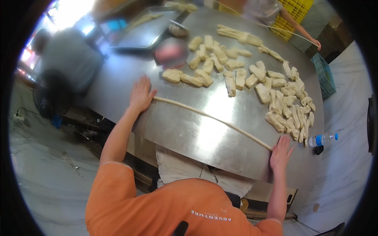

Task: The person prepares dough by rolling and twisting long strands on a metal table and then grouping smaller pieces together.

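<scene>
A long thin rope of dough lies across the metal table in front of me. My left hand rests palm down with its fingers apart at the rope's left end. At its right end, my right hand lies flat on the metal, fingers spread a little. Both palms seem to cover the rope's ends. Beyond the rope, many short thick dough pieces lie in loose heaps, from the table's middle to its right side. Farther back is a bundle of longer dough strips.
A plastic bottle lies at the right. A metal tray and a blurred pinkish round thing stand at the back left. One person is at the left; another person's hand holds a dough rope near a yellow crate.
</scene>
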Demonstrator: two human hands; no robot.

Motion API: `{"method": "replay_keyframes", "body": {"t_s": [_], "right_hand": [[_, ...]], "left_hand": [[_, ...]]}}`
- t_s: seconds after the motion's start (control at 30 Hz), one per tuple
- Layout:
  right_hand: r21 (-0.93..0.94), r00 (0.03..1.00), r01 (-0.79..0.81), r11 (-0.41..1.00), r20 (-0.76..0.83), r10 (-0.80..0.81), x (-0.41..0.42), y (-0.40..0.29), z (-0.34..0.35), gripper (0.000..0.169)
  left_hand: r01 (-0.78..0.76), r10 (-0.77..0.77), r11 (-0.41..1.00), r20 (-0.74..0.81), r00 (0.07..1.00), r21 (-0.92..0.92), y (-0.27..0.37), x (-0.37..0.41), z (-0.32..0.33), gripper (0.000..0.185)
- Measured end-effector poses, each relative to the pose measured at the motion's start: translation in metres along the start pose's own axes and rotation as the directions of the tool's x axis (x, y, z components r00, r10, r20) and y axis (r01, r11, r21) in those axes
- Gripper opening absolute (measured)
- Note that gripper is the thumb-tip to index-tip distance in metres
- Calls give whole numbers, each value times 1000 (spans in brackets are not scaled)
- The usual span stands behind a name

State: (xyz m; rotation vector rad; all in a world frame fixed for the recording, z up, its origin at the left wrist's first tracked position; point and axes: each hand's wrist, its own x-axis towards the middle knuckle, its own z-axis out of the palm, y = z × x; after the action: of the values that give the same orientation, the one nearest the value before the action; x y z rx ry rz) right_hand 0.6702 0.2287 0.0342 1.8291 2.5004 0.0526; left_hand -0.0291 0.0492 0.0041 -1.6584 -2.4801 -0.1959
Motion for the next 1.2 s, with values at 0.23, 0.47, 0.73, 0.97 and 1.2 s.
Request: {"method": "replay_keyframes", "body": {"t_s": [0.23,0.47,0.73,0.97,1.2], "right_hand": [[347,933,329,878,-265,-245,-92,23,-4,24],[728,771,-85,681,480,-418,-8,-12,-123,19],[601,988,-73,796,152,-24,22,82,-34,26],[206,776,628,750,-101,-622,-14,-95,-74,55],[683,799,284,672,218,-560,12,-158,-79,53]], "left_hand": [[-64,42,947,-78,996,-316,4,-127,-48,30],[430,396,533,665,634,-728,52,-40,-154,24],[288,-287,954,24,958,-86,-139,-69,-77,26],[151,116,575,263,958,-804,25,12,-201,70],[311,271,399,435,858,-862,128,-34,-128,80]]}}
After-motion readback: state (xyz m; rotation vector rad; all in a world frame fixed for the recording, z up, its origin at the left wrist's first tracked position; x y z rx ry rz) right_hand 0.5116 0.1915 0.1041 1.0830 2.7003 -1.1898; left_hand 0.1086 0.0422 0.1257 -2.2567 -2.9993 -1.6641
